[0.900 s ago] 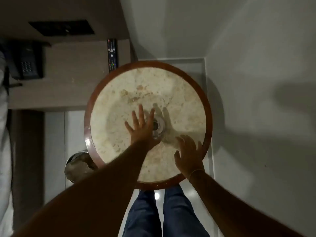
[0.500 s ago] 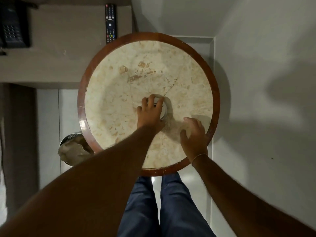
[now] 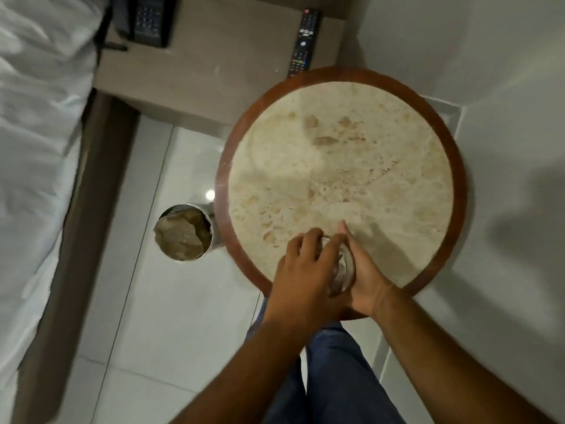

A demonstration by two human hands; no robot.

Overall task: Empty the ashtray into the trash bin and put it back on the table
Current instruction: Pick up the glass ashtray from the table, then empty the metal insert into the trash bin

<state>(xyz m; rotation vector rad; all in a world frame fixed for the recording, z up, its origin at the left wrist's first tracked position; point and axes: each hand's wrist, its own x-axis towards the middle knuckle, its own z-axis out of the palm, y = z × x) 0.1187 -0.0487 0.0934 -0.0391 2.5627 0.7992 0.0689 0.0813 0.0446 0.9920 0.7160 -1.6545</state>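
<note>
A clear glass ashtray (image 3: pixel 345 270) is held over the near edge of the round marble table (image 3: pixel 342 166) with a brown wooden rim. My left hand (image 3: pixel 305 270) covers it from the left and above, fingers curled on it. Against its right side my right hand (image 3: pixel 365 280) is cupped, thumb pointing up. Most of the ashtray is hidden between the hands. On the floor left of the table stands the cylindrical metal trash bin (image 3: pixel 185 232), lined with a crumpled brownish bag.
A bed with white sheets (image 3: pixel 33 148) fills the left side. A bedside shelf (image 3: pixel 214 65) at the back holds a black phone (image 3: pixel 143 16) and a remote control (image 3: pixel 304 41). White walls close in on the right. My legs in blue jeans (image 3: pixel 330 377) are below.
The ashtray has come from the table's centre to its near edge. My right hand has joined the left on it. The view has swung left, showing bed and bin.
</note>
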